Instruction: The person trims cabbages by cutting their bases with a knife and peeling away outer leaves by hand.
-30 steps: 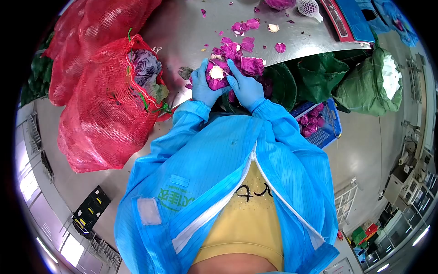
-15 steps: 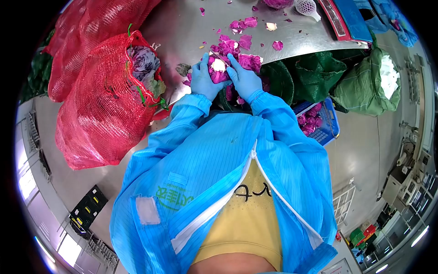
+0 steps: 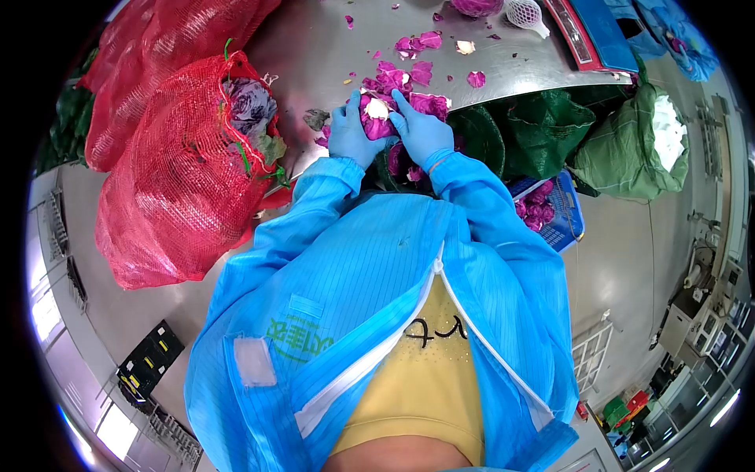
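A purple cabbage (image 3: 376, 122) with a pale cut stem end facing up is held between both gloved hands near the table edge. My left hand (image 3: 354, 135), in a blue glove, wraps its left side. My right hand (image 3: 423, 132), gloved too, presses on its right side, thumb and fingers against the leaves. Loose purple leaves (image 3: 429, 104) lie just beyond and right of the cabbage on the metal table (image 3: 314, 47). Below the hands, more purple pieces show over a dark green container.
A red mesh sack (image 3: 173, 173) with cabbages stands at the left. On the right are green sacks (image 3: 546, 130) and a blue basket (image 3: 566, 208) holding purple cabbages. A white-netted item (image 3: 525, 14) and a red-and-blue box (image 3: 586, 35) lie at the table's far right.
Both hands keep hold of the cabbage, which has turned slightly. The whole view has shifted a little, with the sacks and table moving slightly left.
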Demonstrator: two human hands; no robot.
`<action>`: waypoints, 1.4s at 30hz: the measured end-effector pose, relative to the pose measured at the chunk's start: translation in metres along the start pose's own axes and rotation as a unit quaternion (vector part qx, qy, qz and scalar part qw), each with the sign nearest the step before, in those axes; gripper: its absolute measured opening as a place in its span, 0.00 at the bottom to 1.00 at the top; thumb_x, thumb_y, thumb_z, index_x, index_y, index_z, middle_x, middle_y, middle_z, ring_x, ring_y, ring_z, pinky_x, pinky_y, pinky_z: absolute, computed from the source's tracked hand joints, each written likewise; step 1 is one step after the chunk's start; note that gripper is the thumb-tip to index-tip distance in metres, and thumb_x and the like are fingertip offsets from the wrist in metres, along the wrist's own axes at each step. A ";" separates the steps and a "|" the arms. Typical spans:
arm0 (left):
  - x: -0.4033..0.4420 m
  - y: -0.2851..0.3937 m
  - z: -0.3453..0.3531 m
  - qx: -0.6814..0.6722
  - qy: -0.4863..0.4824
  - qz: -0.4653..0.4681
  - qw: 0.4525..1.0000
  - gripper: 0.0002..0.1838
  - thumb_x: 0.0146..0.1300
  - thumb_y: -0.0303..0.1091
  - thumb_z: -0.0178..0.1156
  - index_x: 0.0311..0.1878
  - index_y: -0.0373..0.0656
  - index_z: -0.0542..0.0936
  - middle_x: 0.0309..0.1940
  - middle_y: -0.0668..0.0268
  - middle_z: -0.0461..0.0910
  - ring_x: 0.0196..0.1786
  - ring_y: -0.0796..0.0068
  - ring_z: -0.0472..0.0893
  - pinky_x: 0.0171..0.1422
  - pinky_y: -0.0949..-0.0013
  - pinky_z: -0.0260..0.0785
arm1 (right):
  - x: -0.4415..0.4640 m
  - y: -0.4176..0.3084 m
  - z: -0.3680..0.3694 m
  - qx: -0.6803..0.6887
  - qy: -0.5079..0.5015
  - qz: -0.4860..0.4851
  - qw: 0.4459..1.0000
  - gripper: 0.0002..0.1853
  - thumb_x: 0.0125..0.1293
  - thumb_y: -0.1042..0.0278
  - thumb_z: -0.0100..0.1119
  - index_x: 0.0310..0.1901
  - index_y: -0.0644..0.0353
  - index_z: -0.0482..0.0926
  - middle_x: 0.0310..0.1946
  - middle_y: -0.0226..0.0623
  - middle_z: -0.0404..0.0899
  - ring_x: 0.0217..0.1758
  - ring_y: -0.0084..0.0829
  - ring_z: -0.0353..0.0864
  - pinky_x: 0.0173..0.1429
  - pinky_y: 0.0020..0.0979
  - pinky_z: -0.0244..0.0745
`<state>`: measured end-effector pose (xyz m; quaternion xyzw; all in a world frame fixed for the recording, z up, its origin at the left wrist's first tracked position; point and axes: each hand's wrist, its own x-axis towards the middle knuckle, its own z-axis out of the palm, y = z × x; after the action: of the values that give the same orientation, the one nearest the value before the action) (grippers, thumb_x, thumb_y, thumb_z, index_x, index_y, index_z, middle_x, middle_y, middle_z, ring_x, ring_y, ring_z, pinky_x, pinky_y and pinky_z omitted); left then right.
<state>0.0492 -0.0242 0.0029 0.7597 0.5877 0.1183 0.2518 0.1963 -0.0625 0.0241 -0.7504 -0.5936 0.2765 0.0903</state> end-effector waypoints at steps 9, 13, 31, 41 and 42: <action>0.000 0.004 -0.004 0.004 -0.007 -0.005 1.000 0.61 0.35 0.54 0.76 0.71 0.49 0.51 0.56 0.49 0.64 0.54 0.51 0.72 0.57 0.59 0.70 | -0.001 -0.003 0.003 0.004 0.018 0.024 1.000 0.26 0.69 0.41 0.36 0.67 0.33 0.59 0.34 0.47 0.81 0.36 0.47 0.82 0.40 0.47 0.75; -0.003 0.009 -0.005 -0.021 0.001 -0.013 1.000 0.58 0.37 0.49 0.76 0.71 0.49 0.53 0.54 0.49 0.64 0.55 0.48 0.71 0.58 0.56 0.69 | -0.002 -0.003 0.020 0.088 0.050 0.062 0.993 0.26 0.68 0.40 0.37 0.67 0.29 0.59 0.37 0.48 0.81 0.37 0.49 0.81 0.41 0.47 0.75; 0.000 0.012 -0.007 -0.006 -0.005 -0.031 0.999 0.60 0.36 0.54 0.76 0.72 0.49 0.52 0.54 0.49 0.65 0.54 0.50 0.72 0.56 0.57 0.70 | 0.006 -0.003 0.016 0.072 0.056 0.061 0.994 0.24 0.69 0.41 0.36 0.64 0.29 0.63 0.37 0.45 0.81 0.40 0.48 0.81 0.45 0.47 0.76; -0.013 -0.006 0.009 -0.049 0.041 0.021 0.998 0.62 0.34 0.50 0.78 0.72 0.54 0.50 0.57 0.52 0.61 0.55 0.51 0.71 0.58 0.58 0.70 | 0.015 0.014 0.021 0.196 0.047 0.083 0.976 0.26 0.66 0.36 0.39 0.59 0.37 0.72 0.43 0.45 0.80 0.47 0.47 0.79 0.51 0.44 0.74; -0.013 -0.006 0.010 -0.045 0.045 0.024 0.998 0.62 0.33 0.49 0.78 0.72 0.54 0.50 0.58 0.52 0.60 0.55 0.51 0.71 0.58 0.59 0.70 | 0.015 0.012 0.017 0.194 0.047 0.082 0.976 0.26 0.66 0.36 0.39 0.59 0.37 0.72 0.43 0.45 0.80 0.47 0.47 0.79 0.51 0.44 0.74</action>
<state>0.0451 -0.0378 -0.0075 0.7551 0.5745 0.1851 0.2560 0.1994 -0.0552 -0.0002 -0.7768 -0.4599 0.3577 0.2390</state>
